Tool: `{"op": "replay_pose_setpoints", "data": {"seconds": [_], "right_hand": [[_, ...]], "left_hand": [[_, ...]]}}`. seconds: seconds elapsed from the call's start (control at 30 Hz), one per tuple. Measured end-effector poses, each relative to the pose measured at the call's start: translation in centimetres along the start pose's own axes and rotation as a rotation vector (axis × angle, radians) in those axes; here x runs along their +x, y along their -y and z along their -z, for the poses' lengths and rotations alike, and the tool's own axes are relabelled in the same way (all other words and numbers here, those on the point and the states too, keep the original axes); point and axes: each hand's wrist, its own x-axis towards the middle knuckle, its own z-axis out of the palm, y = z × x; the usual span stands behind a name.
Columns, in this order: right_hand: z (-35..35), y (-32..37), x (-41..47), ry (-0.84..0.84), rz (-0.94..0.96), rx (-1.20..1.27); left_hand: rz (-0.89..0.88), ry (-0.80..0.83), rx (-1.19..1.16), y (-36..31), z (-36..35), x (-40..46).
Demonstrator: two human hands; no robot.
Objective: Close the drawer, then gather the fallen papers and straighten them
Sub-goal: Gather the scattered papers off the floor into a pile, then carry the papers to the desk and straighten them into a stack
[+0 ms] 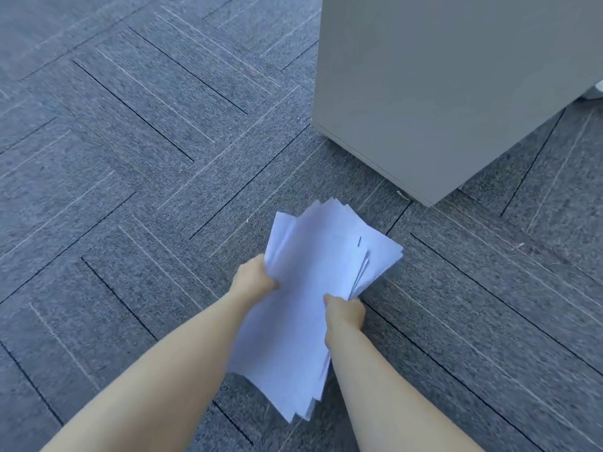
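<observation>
I am gripping the papers point(313, 288) with my left hand point(256, 278) and right hand point(346, 313); edges uneven, squaring remaining. Cabinet point(440, 93) at one o'clock.

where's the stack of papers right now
In the head view, the stack of papers sits low centre, held above the carpet between the left hand and right hand, just short of the grey cabinet.

Left hand point(256, 280) clenched, right hand point(346, 313) clenched, forearms outstretched

Two hands, left hand point(256, 278) and right hand point(346, 313); one stack of papers point(313, 288), sheets uncountable; one grey cabinet point(456, 93) at 1 o'clock.
</observation>
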Motion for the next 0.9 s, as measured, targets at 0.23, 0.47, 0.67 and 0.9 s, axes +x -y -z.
{"op": "replay_pose_setpoints", "data": {"seconds": [0.23, 0.47, 0.67, 0.9], "right_hand": [[3.2, 8.0, -10.3, 0.085, 0.386, -0.173], [8.3, 27.3, -35.8, 0.294, 0.668, -0.079], [18.0, 44.3, -56.2, 0.387, 0.859, 0.161], [32.0, 58.1, -66.3, 0.133, 1.129, 0.321]], "left_hand": [[0.063, -0.139, -0.451, -2.2, 10.4, -10.5], [-0.072, -0.394, -0.865, -16.5, 30.1, -28.0], [-0.380, -0.516, -1.066, -32.6, 46.5, -42.0], [-0.700, -0.334, -0.997, -52.4, 53.9, -52.2]]}}
